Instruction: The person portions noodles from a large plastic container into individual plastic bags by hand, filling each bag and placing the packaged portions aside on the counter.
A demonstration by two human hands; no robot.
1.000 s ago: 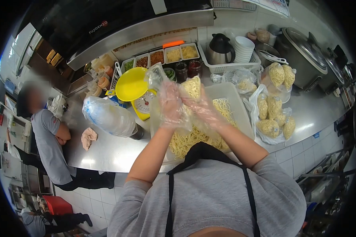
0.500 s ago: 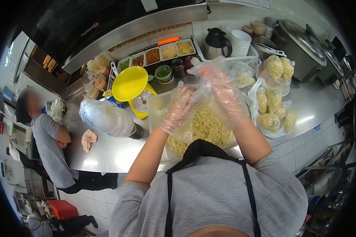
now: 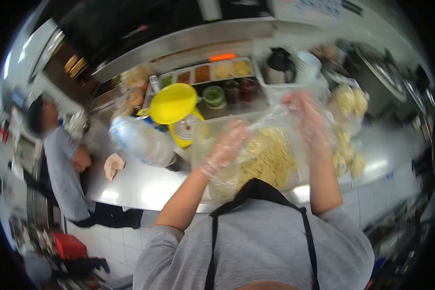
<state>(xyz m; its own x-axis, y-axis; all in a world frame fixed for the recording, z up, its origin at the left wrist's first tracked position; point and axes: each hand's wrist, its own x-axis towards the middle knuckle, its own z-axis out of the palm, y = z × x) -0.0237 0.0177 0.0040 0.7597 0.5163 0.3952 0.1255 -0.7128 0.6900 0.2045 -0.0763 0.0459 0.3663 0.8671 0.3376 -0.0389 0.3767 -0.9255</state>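
Observation:
Both my hands wear thin clear plastic gloves and are raised over a translucent tub (image 3: 198,152) of loose yellow noodles (image 3: 275,162). My left hand (image 3: 229,142), over the tub's left part, is closed on one side of a clear plastic bag (image 3: 268,117). Higher and farther right, my right hand (image 3: 308,118) pinches the bag's other side. The film is pulled taut between the two hands. Motion blur and see-through plastic hide the exact fingertips, and whether noodles are inside the bag I cannot tell.
A yellow kitchen scale (image 3: 183,128) and a large wrapped plastic stack (image 3: 140,140) stand left of the tub. Topping trays (image 3: 203,72) line the back. Bagged noodles (image 3: 343,150) lie at the right. A crumpled pinkish cloth or glove (image 3: 114,166) lies near a co-worker (image 3: 65,164).
My hands have moved apart, the right one going rightward, and the plastic bag is now stretched between them. The whole view has shifted and blurred slightly. The co-worker stays at the left.

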